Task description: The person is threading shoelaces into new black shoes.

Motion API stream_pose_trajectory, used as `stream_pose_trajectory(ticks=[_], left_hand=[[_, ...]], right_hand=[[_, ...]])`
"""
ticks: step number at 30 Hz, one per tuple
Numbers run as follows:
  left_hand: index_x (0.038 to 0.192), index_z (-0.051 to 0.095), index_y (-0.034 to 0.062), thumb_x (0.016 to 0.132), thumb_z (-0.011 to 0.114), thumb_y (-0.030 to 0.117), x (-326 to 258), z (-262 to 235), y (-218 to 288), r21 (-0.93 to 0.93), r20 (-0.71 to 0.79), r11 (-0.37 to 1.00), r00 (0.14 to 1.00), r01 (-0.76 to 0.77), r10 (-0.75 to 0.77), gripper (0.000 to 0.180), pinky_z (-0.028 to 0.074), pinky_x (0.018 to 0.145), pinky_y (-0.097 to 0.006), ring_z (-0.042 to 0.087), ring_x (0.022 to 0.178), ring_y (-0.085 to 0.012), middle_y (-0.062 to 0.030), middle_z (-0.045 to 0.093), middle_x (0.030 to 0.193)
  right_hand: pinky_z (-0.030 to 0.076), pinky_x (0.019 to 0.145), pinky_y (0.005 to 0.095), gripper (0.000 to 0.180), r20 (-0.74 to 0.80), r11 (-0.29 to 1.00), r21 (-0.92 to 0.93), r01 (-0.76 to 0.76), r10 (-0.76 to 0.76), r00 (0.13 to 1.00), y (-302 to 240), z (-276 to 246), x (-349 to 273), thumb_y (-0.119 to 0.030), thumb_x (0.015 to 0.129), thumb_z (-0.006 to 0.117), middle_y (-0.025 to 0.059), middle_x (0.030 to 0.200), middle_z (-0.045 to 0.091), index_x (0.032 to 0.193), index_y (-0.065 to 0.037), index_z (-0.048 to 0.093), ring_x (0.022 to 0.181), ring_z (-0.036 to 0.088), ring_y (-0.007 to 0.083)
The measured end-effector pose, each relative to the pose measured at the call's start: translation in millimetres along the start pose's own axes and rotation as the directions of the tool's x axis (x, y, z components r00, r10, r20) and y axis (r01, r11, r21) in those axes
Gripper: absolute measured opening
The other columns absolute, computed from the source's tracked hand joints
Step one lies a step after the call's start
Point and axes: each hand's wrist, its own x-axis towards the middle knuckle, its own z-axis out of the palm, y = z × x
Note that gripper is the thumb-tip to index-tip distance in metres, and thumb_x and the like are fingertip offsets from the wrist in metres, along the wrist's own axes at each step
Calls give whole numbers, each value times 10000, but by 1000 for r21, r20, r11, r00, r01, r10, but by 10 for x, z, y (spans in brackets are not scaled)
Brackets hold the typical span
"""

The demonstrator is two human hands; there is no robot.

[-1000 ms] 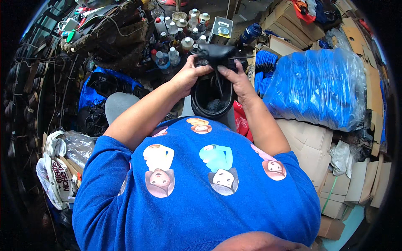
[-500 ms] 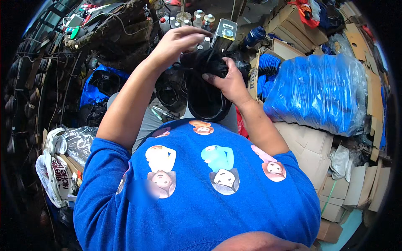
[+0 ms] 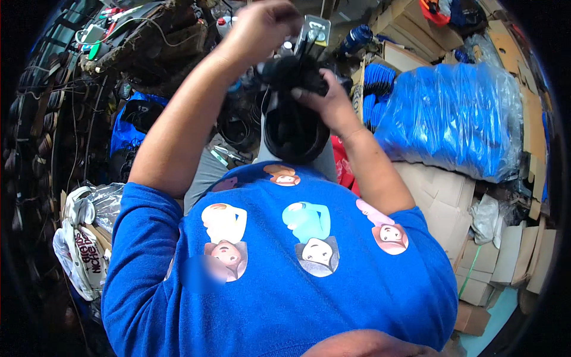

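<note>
A black boot point(image 3: 297, 134) lies between my knees, its round, thick-rimmed opening toward me. My right hand point(image 3: 336, 104) grips its far part from the right side, with the thumb across the top and the fingers around the side. Dark narrow strips, perhaps laces, stand up from the boot near the metal can point(image 3: 316, 31); they are too dark to make out well. Raised above and to the left of the boot is my left hand point(image 3: 266, 30), its fingers curled together and slightly blurred. What those fingers pinch, if anything, cannot be made out.
Bottles, one with a red cap point(image 3: 224, 21), stand beyond my left hand. A dark blue bottle point(image 3: 358, 37) is near the can. At right are a plastic-wrapped blue bundle point(image 3: 449, 119) and cardboard boxes point(image 3: 437, 193). A cluttered rough stand point(image 3: 154, 38) is far left.
My left hand has risen away from the boot, up and slightly left, and its fingers have curled in. My right hand keeps its hold, shifted slightly.
</note>
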Motion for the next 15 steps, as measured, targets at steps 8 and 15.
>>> stream_pose_trajectory(ticks=[8,15], left_hand=[[991,648,7,895,635,232,-493,-864,-742,68,-49,971,973,227,-224,245,452,758,-232,580,826,-85,-11,645,835],[984,641,23,825,683,205,-1836,-1177,-1485,507,-77,682,815,527,-574,246,487,732,-311,636,787,-202,-121,669,858]], right_hand=[[489,837,295,321,-288,966,206,154,-91,953,-183,-1515,176,-189,782,754,67,958,687,1042,-34,646,870,643,167],[465,878,319,729,-351,975,-95,-199,154,924,1206,-1825,218,-303,655,842,126,1090,627,1216,29,516,969,602,206]])
